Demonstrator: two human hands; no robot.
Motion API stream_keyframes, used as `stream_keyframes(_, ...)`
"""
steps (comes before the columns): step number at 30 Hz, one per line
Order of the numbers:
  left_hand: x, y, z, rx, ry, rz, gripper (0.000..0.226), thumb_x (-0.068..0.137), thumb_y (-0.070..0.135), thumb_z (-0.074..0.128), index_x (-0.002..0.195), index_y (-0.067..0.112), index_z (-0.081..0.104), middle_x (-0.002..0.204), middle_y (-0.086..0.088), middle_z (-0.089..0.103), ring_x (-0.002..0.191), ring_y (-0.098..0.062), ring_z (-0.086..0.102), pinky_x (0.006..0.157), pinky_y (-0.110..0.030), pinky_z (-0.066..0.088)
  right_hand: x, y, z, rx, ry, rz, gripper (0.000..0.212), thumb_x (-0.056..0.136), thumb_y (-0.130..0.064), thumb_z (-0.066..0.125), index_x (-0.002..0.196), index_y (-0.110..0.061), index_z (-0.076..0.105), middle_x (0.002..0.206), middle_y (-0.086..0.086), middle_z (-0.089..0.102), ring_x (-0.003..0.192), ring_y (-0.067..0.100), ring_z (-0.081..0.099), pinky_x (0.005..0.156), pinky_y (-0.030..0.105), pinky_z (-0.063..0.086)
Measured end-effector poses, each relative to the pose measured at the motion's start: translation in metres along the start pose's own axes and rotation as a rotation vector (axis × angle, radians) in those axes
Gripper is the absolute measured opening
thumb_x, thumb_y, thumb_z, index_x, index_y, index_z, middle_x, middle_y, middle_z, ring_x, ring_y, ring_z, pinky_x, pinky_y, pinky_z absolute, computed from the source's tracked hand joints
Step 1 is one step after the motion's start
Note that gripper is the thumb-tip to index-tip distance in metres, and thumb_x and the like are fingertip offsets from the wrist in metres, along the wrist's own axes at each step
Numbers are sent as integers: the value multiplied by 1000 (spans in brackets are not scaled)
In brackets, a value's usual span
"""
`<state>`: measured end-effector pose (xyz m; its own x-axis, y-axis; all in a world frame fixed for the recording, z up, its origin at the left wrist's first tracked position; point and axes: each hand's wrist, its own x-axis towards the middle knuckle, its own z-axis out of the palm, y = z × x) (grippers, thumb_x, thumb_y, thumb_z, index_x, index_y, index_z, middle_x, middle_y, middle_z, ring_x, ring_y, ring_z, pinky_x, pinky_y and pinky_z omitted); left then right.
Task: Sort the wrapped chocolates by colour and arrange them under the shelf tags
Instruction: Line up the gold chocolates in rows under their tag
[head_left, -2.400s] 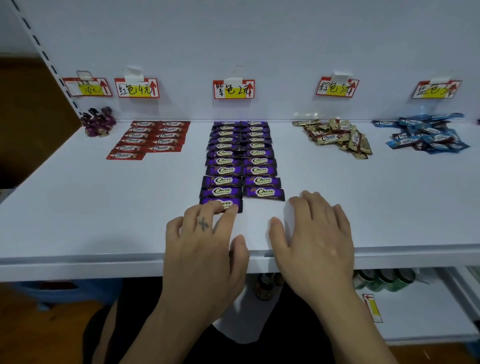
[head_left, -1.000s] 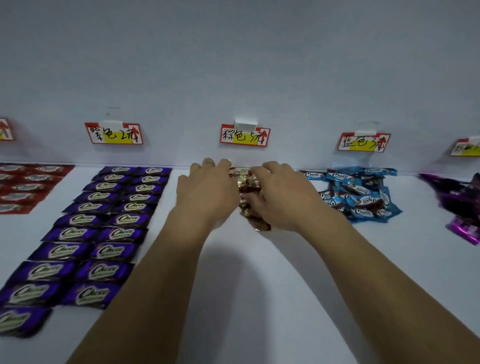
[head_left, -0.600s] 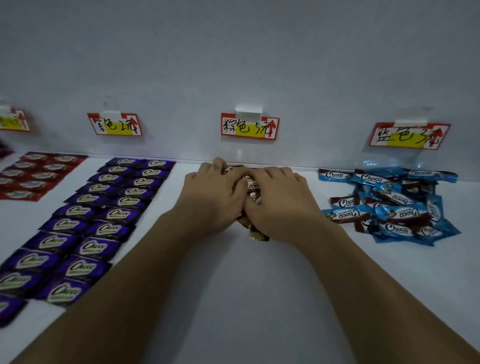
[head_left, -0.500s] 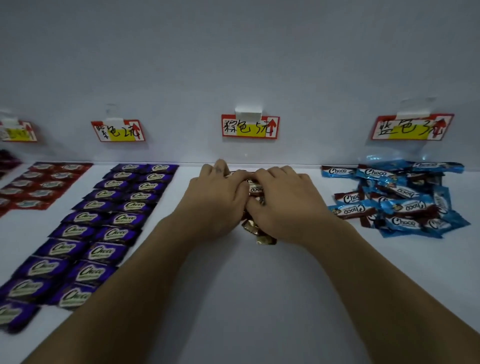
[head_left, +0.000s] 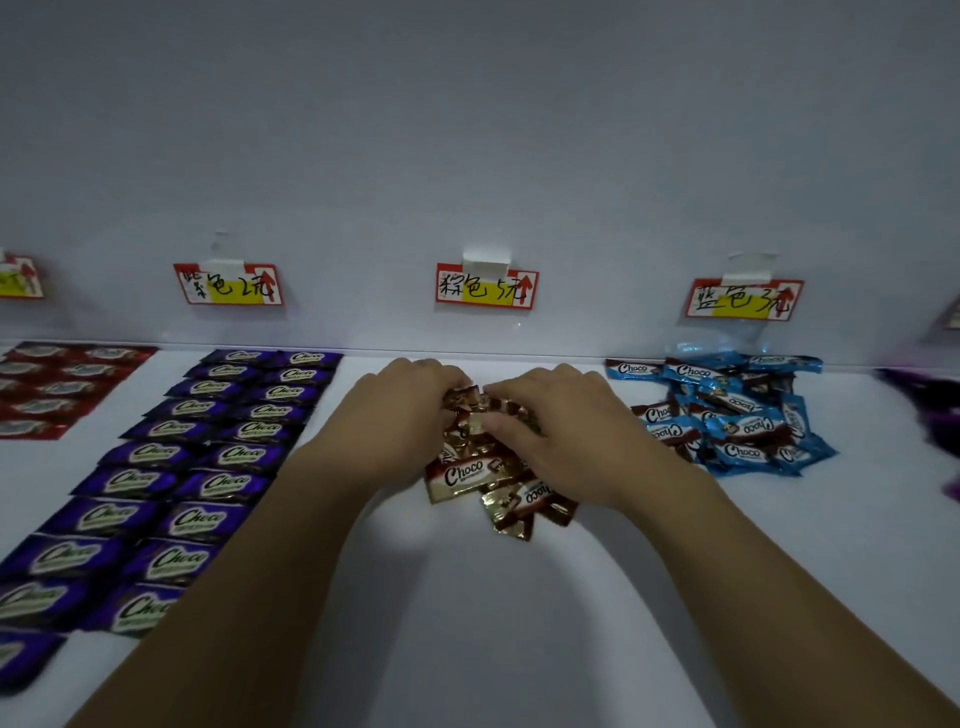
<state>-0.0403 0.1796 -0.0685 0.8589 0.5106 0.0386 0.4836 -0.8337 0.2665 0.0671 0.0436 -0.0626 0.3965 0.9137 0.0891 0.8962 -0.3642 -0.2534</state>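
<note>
**Item: brown heap, held between both hands**

We list the brown chocolates (head_left: 475, 480) as one loose heap on the shelf (head_left: 467, 623). It lies directly between our two hands and spills back from the fingertips toward the wrists.

- **Long axis:** none shared, as the wrappers point every way. The nearest one, logo up, lies crosswise just inside the left wrist.
- **Left hand (head_left: 400, 415):** palm down, fingers curled over the far end of the heap and gripping wrappers.
- **Right hand (head_left: 561, 431):** the mirrored pose, with fingers curled onto the heap's top and holding it.
- **Nearer hand:** neither (both are already on it).
- **Brown tag (head_left: 487, 287):** on the wall just beyond the fingertips. We judge the heap to be in its place and still to be spread into rows, drawn back toward the wrists.
- **Purple rows (head_left: 208, 467):** outboard of the left hand, apart.
- **Blue pile (head_left: 737, 415):** outboard of the right hand, near
</note>
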Motion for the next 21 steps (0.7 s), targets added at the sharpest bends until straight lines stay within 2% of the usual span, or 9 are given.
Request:
stream_keyframes(2,0,-2,1,-140,19,-57,33,93,20,58,124,33,58,116,8,62,94,-8,57,71,-20,47,1,-3,-1,-54,-26,-11,47,96,-57,37,133,-34,52,121,-6,59,109,14,46,92,33,34)
stream_keyframes(4,-1,-6,0,-266,32,-76,34,90,18,63,120,33,61,109,10,62,83,-4,57,58,-11,39,2,-3,-5,-58,-47,3,46,93,-58,42,129,-33,57,117,-7,59,107,13,48,91,33,38)
stream_keyframes(7,-2,-10,-3,-387,19,-52,35,87,17,68,119,30,63,101,13,59,79,2,56,56,-8,38,0,1,-9,4,-50,19,39,92,-57,47,119,-33,62,109,-9,60,99,10,52,86,34,46)
stream_keyframes(9,-2,-11,-5,-425,6,-36,34,86,17,69,118,29,63,93,18,56,77,4,55,51,-6,40,-1,4,-9,94,0,49,35,95,-53,43,113,-32,65,107,-10,62,97,9,54,85,34,46)
stream_keyframes(11,-1,-12,-6,-498,-5,-39,33,86,15,69,115,29,62,91,18,56,76,1,58,46,-5,41,2,7,-7,94,64,58,34,98,-47,41,120,-32,62,119,-9,60,106,11,52,92,35,43)
stream_keyframes(14,0,-14,-7,-574,-4,-55,28,86,15,69,111,27,63,93,11,62,75,-4,62,47,-6,43,8,7,-1,44,35,58,35,98,-37,47,132,-33,55,133,-8,55,115,13,49,100,34,38)
stream_keyframes(18,0,-13,-5,-615,66,-47,18,92,16,61,107,24,67,87,13,65,74,-1,63,48,-4,41,12,7,0,169,-31,119,33,97,-32,52,129,-29,58,114,-7,59,107,13,53,91,29,40)
stream_keyframes(21,-3,-11,0,-619,77,-49,23,98,12,50,108,24,68,90,13,64,78,-2,62,51,-6,44,9,10,1,184,-19,137,24,96,-35,55,116,-28,65,92,-16,52,89,7,51,78,27,43)
